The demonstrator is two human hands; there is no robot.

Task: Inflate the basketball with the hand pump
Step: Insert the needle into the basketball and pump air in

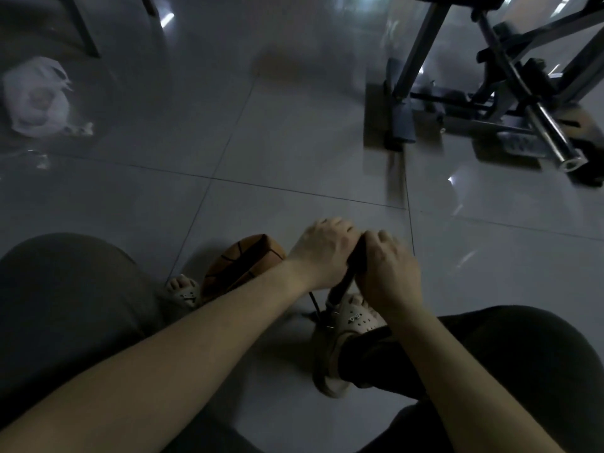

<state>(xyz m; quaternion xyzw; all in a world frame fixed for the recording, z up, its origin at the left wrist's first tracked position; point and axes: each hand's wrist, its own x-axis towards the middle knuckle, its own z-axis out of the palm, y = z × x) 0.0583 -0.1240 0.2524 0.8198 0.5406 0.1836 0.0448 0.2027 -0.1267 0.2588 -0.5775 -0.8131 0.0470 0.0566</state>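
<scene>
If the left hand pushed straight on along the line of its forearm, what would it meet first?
The left hand grips the black hand-pump handle; straight beyond it, the right hand on the same handle would likely be met first. Depth is unclear in this dim view.

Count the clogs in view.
2. The left clog peeks out beside the basketball, partly hidden. The right clog sits at the base of the pump.

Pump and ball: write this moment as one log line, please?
left hand: grips pump handle | right hand: grips pump handle | basketball: on floor, dented
</scene>
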